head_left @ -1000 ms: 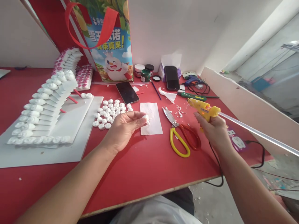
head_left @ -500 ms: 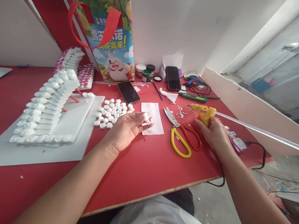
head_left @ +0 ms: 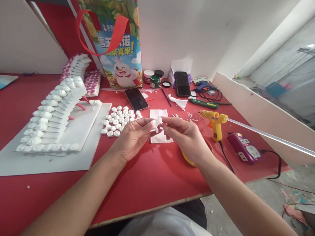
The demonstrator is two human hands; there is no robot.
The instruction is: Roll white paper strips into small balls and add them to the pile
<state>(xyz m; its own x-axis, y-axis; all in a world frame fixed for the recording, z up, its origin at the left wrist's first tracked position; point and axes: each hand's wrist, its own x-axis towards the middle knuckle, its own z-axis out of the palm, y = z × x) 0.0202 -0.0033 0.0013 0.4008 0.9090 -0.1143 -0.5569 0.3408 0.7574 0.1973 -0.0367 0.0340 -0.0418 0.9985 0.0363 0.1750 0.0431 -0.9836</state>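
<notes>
Between the thumb and fingers of my left hand [head_left: 134,132] is a small white rolled strip [head_left: 157,124], one end pointing down. My right hand [head_left: 188,136] meets it from the right, thumb and forefinger pinched at its edge. Beneath both hands lies a white paper sheet [head_left: 158,139]. Left of them sits a cluster of small white rosettes [head_left: 118,119]. The yellow glue gun [head_left: 215,123], with a long clear glue stick in its back, rests on the table to the right. Scissors [head_left: 188,160] are mostly hidden under my right hand.
A white stepped model [head_left: 55,123] edged with rosettes stands on a board at left. Behind are a phone [head_left: 136,99], paint jars [head_left: 155,81], a second phone [head_left: 182,84], a green-handled cutter [head_left: 204,103] and a tall printed bag [head_left: 120,59]. A purple power strip [head_left: 244,147] lies at right.
My right hand has let go of the glue gun and moved left to the white strip in my left hand. It now covers most of the scissors.
</notes>
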